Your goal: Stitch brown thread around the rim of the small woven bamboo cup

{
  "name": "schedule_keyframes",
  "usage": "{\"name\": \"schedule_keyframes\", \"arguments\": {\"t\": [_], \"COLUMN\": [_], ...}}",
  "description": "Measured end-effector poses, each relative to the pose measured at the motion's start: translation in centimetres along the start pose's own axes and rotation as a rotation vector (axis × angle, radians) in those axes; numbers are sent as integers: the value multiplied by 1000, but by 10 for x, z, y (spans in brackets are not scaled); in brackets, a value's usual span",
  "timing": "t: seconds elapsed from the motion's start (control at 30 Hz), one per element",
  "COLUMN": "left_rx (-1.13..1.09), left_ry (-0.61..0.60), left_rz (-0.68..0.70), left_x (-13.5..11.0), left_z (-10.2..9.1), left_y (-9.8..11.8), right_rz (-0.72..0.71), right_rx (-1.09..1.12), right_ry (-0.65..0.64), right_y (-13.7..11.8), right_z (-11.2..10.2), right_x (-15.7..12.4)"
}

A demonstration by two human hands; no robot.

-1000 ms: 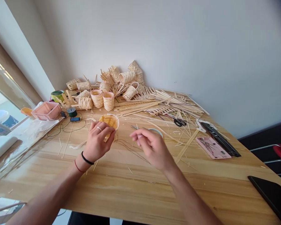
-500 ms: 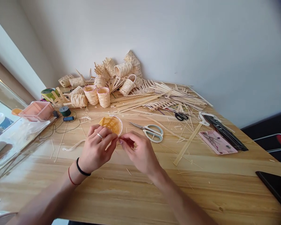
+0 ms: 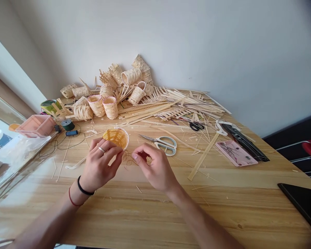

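Note:
A small woven basket (image 3: 116,137), yellowish inside with a white-wrapped rim, is tilted with its mouth toward me. My left hand (image 3: 101,160) is closed on its near side, thumb and forefinger pinching the rim. To the right, my right hand (image 3: 152,164) is closed in a pinch, apart from the basket. Thin curly thread (image 3: 129,157) loops between the two hands and runs to the right fingertips. Whether a needle is also in that pinch is too small to tell. Grey-handled scissors (image 3: 166,145) lie just beyond my right hand, blades pointing left.
Several woven baskets (image 3: 110,107) and a heap of bamboo strips (image 3: 181,100) fill the back. On the left are a pink bin (image 3: 37,125) and thread spools (image 3: 67,124). Black scissors (image 3: 196,126), a pink tray (image 3: 235,153) and a black-handled tool (image 3: 245,142) lie right.
My right hand has moved away from the basket rim, opening a gap where loops of thread now show. My left hand keeps its grip. The whole view has shifted slightly.

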State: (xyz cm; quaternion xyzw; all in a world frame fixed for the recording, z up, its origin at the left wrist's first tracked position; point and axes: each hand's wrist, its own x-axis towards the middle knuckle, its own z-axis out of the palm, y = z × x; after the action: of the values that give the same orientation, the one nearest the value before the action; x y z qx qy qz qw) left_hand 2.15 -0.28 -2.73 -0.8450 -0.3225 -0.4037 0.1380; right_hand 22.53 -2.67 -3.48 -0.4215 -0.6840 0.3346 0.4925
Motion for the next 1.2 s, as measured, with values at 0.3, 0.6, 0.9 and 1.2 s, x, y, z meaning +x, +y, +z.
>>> {"name": "schedule_keyframes", "arguments": {"t": [0.3, 0.6, 0.9, 1.2], "left_rx": [1, -38, -47, -54], "left_ry": [13, 19, 13, 7], "left_rz": [-29, -59, -84, -70], "left_x": [-1, 0, 1, 0], "left_z": [-1, -2, -1, -2], "left_y": [-2, -1, -1, -2], "right_rz": [71, 88, 117, 175], "right_rx": [164, 216, 411, 734], "right_ry": [-20, -29, -40, -16], "right_y": [2, 1, 4, 8], "right_z": [-2, -3, -7, -8], "right_x": [1, 2, 2, 3]}}
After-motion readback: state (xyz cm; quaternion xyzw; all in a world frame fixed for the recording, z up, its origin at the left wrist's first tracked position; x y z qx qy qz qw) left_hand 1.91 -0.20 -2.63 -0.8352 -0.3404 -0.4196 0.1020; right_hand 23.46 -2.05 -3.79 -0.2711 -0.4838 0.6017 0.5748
